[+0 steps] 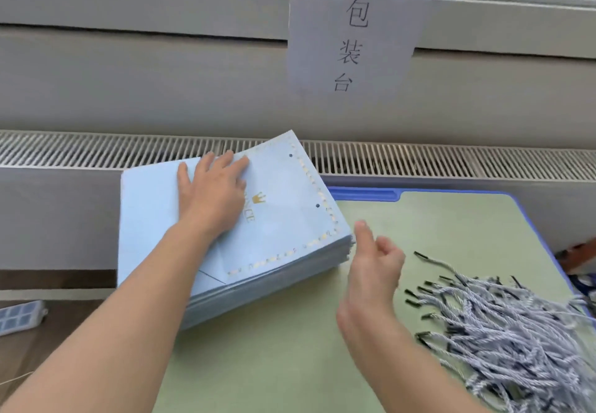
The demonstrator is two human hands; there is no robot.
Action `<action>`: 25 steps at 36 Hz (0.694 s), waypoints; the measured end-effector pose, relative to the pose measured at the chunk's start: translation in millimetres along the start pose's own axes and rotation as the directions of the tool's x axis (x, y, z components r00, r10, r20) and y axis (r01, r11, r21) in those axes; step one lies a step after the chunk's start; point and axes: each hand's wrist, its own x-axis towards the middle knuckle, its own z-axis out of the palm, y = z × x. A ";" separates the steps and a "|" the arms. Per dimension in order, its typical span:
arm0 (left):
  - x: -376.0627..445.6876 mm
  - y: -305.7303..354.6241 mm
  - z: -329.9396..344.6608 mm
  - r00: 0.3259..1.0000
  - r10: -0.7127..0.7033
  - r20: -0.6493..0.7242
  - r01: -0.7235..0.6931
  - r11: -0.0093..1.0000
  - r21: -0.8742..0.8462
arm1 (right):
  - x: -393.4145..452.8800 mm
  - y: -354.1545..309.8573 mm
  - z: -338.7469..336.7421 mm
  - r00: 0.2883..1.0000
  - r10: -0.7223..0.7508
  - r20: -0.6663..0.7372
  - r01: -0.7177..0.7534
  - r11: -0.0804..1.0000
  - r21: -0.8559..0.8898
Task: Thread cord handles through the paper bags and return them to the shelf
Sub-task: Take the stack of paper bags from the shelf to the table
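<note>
Your left hand (213, 196) pressed flat on the stack of flat pale-blue paper bags (283, 229); your right hand (375, 270), loosely unclenched and empty, had its fingertips just beside the stack's near corner.

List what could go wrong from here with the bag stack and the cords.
1. The stack of paper bags overhangs the left edge of the green mat; with only the flat left hand pressing on it, it may slide or fan out.
2. The right hand lifting at the stack's corner may take several bags at once.
3. The cord handles lie in a tangled pile; pulling one may drag others along.
</note>
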 end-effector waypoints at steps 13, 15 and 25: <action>-24.4 20.2 -3.9 0.971 0.101 -0.218 -0.067 0.985 0.157 | 19.4 -13.3 2.3 0.174 -0.442 0.880 0.884 -0.323 -0.337; -39.1 24.5 -4.7 0.974 0.106 -0.201 -0.076 0.986 0.151 | 19.6 -13.6 0.6 0.219 -0.264 0.939 0.870 -0.382 -0.311; -146.5 23.7 9.0 0.971 0.202 0.127 -0.223 0.958 0.182 | 1.1 -20.5 -39.1 0.223 -0.026 0.975 0.720 -0.670 -0.182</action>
